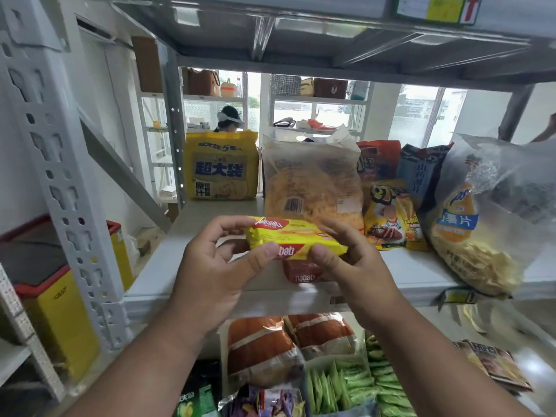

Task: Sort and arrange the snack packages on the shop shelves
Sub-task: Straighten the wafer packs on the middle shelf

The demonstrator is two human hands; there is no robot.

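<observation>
A yellow Nabati wafer pack (296, 237) is held above the front of the white middle shelf (192, 266). My left hand (216, 263) pinches its left end with thumb and fingers. Its right end is pinched by my right hand (349, 260). Just under the yellow pack a red Nabati pack (304, 273) lies on the shelf, partly hidden. Behind it stand a clear bag of yellow crackers (313, 182), a yellow noodle multipack (221, 167), a yellow chip bag (391, 215) and a large clear crisps bag (475, 218).
A grey perforated upright (60, 176) stands at the left, with yellow red-lidded bins (60, 311) beyond it. The lower shelf holds bread packs (264, 347) and green sachets (346, 386). A metal shelf (331, 34) hangs close overhead. A person (230, 118) stands far behind.
</observation>
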